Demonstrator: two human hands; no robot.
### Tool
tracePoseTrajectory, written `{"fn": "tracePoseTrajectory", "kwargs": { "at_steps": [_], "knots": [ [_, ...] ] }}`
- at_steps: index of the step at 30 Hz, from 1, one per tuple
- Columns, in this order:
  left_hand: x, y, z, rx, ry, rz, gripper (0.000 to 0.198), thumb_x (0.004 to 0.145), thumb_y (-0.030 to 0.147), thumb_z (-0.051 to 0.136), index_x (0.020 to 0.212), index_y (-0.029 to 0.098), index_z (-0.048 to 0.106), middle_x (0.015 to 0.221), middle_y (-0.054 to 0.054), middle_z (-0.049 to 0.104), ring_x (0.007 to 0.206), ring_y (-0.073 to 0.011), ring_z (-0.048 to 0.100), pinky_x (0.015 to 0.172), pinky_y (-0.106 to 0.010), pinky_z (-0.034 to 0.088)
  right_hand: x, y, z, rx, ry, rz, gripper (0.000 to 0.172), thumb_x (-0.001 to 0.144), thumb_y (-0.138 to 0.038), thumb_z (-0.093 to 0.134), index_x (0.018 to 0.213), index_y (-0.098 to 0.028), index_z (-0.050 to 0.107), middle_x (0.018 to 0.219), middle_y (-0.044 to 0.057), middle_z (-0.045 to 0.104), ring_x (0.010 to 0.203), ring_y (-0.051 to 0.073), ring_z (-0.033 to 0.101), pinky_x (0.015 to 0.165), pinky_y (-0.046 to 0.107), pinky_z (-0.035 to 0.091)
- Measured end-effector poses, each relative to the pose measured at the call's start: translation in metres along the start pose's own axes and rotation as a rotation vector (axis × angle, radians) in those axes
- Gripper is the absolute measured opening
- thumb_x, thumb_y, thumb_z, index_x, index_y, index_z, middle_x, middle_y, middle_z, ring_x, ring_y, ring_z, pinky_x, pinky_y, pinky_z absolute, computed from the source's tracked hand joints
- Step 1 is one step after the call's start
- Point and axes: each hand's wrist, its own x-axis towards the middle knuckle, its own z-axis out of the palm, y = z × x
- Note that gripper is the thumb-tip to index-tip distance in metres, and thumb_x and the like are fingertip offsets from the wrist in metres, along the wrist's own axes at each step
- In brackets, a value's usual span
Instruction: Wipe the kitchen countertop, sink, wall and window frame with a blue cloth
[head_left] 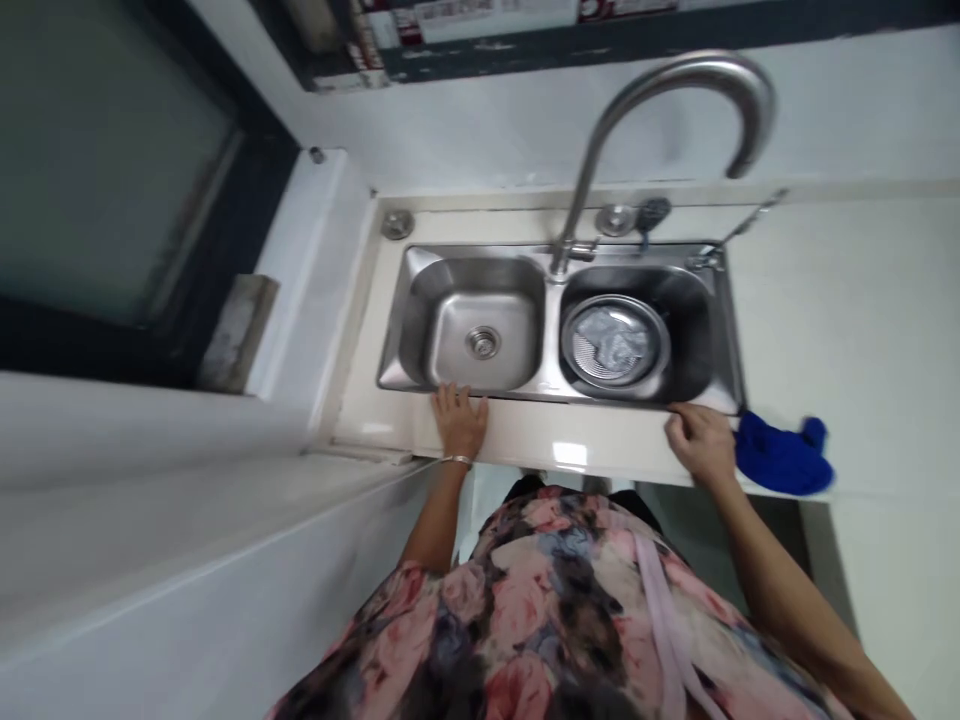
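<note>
My left hand (459,425) lies flat on the cream counter, fingers spread, fingertips at the front rim of the steel double sink (553,360). At the front rim of the right basin is my right hand (703,440), its fingers curled in and closed. Whatever it may hold is too small or hidden to make out. A bright blue cloth (784,457) lies on the counter just right of that hand. Inside the right basin sits a round metal bowl or strainer (660,350) with a crumpled, clear-looking thing (616,340) in it. In the left basin only the drain (483,342) shows.
A tall curved faucet (600,140) rises behind the sink divider. Behind the basins lie two round metal drain parts (397,224) and a dark brush-like item (652,212). A thin metal tool (750,220) rests at the back right corner. A wall (247,560) closes the left side.
</note>
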Motion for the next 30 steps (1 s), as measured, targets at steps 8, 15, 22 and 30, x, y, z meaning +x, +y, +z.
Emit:
{"fn": "tracePoseTrajectory", "kwargs": {
  "at_steps": [8,15,22,30],
  "knots": [
    [0.008,0.004,0.008,0.049,-0.002,0.057,0.062,0.104,0.042,0.035,0.142,-0.001,0.058,0.156,-0.033,0.047,0.158,-0.0449,0.026,0.126,-0.075,0.016,0.018,-0.018,0.003,-0.041,-0.034,0.041,0.033,0.101,-0.025,0.043,0.109,-0.014,0.074,0.108,0.015,0.075,0.105,0.027,0.062,0.101,0.043,0.048],
    [0.003,0.059,0.028,0.056,-0.066,0.295,0.067,0.103,0.046,0.036,0.146,-0.002,0.056,0.154,-0.036,0.048,0.158,-0.0478,0.026,0.126,-0.074,0.018,0.021,-0.020,0.012,-0.041,0.005,0.050,0.029,0.102,-0.022,0.047,0.111,-0.017,0.073,0.110,0.012,0.074,0.106,0.026,0.060,0.103,0.041,0.049],
    [0.019,0.109,0.053,0.036,-0.145,0.607,0.057,0.105,0.040,0.039,0.146,0.006,0.061,0.152,-0.030,0.055,0.151,-0.0458,0.041,0.126,-0.073,0.023,0.026,-0.021,0.015,-0.026,0.069,0.047,0.020,0.100,-0.022,0.053,0.106,-0.019,0.072,0.102,0.010,0.069,0.099,0.024,0.057,0.097,0.041,0.049],
    [0.038,0.161,0.087,-0.036,-0.238,0.992,0.054,0.107,0.039,0.041,0.148,0.010,0.059,0.158,-0.023,0.052,0.150,-0.0388,0.046,0.124,-0.063,0.035,0.033,-0.014,0.019,-0.005,0.072,0.017,0.018,0.097,-0.020,0.054,0.098,-0.017,0.071,0.092,0.009,0.067,0.092,0.023,0.056,0.095,0.039,0.047]
  ]
}}
